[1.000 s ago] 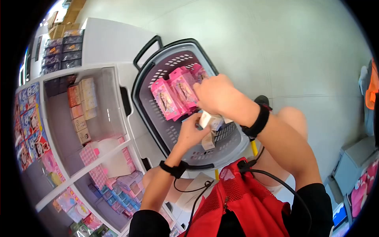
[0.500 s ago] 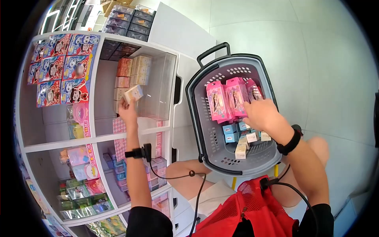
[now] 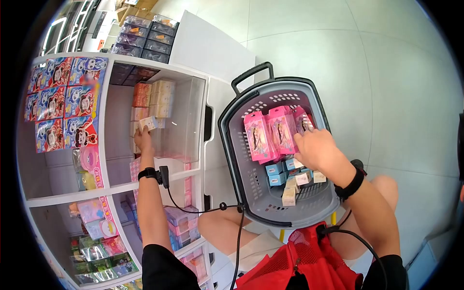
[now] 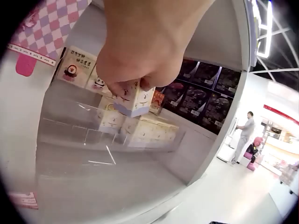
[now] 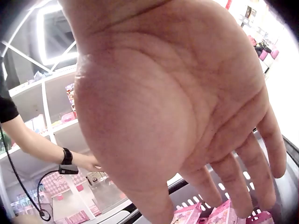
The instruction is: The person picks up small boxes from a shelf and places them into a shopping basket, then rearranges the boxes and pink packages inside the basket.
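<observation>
My left hand (image 3: 143, 141) pinches a small cream box (image 3: 148, 124) inside the shelf compartment, beside stacked cream boxes (image 3: 161, 99) and a red-orange box (image 3: 141, 94). In the left wrist view the held box (image 4: 134, 103) has a lavender lower edge, and the fingers (image 4: 122, 88) cover part of it. My right hand (image 3: 316, 151) hovers over the grey basket (image 3: 258, 203) near the pink doll-like packages (image 3: 282, 130), its fingers loosely extended with nothing in them. Below it in the basket lie light blue boxes (image 3: 276, 180) and several small cream boxes (image 3: 288, 196).
A clear panel (image 3: 186, 121) fronts the compartment on the basket side. Red and blue boxes (image 3: 50, 101) fill the neighbouring shelf. Dark drawer-like cases (image 3: 157, 41) stand on top at the back. A black cable (image 3: 191, 211) hangs from the left wrist. The basket handle (image 3: 251, 75) stands up.
My left hand left the basket and reached into the shelf with a small cream box, now lower beside the stack. The right hand came off the boxes and stays over the basket.
</observation>
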### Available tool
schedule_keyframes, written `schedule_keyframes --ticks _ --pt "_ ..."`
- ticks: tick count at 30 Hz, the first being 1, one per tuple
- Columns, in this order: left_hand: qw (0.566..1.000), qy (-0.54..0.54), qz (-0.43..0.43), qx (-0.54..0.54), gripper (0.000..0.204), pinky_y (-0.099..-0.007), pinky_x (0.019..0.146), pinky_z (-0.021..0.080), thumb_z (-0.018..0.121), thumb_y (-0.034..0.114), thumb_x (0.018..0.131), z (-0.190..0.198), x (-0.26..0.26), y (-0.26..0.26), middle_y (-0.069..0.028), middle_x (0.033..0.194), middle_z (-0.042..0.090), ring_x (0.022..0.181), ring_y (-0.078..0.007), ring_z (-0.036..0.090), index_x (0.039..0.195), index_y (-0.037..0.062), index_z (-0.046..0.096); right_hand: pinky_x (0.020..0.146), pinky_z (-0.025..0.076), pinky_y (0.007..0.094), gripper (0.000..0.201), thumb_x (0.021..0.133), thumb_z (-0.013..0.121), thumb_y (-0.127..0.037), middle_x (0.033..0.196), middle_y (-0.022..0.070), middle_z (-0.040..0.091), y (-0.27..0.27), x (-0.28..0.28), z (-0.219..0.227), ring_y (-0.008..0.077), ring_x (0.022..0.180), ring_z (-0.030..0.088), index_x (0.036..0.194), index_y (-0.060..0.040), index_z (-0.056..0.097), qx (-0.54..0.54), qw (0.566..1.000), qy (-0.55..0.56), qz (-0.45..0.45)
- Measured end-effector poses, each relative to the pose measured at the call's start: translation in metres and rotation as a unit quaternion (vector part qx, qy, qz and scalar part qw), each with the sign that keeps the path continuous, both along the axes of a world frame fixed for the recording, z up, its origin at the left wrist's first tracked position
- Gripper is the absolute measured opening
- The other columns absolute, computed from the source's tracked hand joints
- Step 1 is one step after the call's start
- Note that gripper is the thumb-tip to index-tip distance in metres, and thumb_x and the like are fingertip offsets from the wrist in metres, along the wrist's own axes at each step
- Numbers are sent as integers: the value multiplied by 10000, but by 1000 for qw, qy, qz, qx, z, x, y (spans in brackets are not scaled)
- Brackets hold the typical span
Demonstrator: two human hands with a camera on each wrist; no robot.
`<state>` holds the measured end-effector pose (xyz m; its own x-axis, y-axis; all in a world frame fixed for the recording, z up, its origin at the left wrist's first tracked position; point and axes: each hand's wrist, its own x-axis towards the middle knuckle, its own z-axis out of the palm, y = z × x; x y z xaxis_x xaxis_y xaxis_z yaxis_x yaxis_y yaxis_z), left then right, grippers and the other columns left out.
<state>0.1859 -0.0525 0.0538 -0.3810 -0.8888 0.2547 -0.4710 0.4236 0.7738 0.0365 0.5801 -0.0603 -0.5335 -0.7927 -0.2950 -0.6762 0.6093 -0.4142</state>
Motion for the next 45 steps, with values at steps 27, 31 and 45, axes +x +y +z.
schedule_keyframes --ticks 27,31,45 --pt "994 4 2 105 421 -354 967 579 640 114 946 -31 4 -12 -157 1226 574 1079 -246 629 1320 -40 524 873 500 434 277 955 549 -238 1055 127 743 5 -2 6 298 1007 717 1146 -76 665 40 999 -14 -10" --pt "997 9 8 82 448 -349 937 584 652 113 937 -40 4 -19 -149 1199 581 1066 -242 630 1334 -33 503 872 501 435 289 948 560 -243 1075 133 741 2 -3 4 300 1021 715 1163 -77 661 48 999 -22 2" --pt "999 23 19 33 408 -280 860 516 528 47 925 -52 2 -34 -121 1212 653 967 -196 632 1320 -41 581 870 512 420 268 940 569 -208 1057 134 755 -1 -2 7 299 1005 725 1141 -77 687 43 999 -30 3"
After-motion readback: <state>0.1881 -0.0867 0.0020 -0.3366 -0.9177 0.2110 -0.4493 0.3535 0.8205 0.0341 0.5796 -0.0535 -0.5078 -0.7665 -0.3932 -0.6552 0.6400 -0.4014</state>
